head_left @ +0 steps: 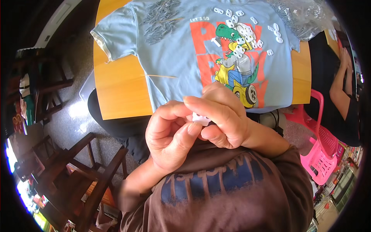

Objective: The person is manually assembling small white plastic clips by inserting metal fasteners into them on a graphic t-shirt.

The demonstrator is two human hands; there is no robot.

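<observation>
My left hand and my right hand meet close under the camera, above my chest. Together their fingertips pinch a small white plastic piece, mostly hidden by the fingers. Beyond them a light blue T-shirt with a dinosaur print lies spread on a wooden table. Several small white plastic pieces are scattered on the shirt's upper right. A pile of thin grey metal parts lies on its upper left, and a thin stick rests at the shirt's left edge.
A clear plastic bag of grey parts sits at the table's far right corner. Another person's arm is at the right, beside a pink plastic chair. Dark wooden chairs stand at the lower left.
</observation>
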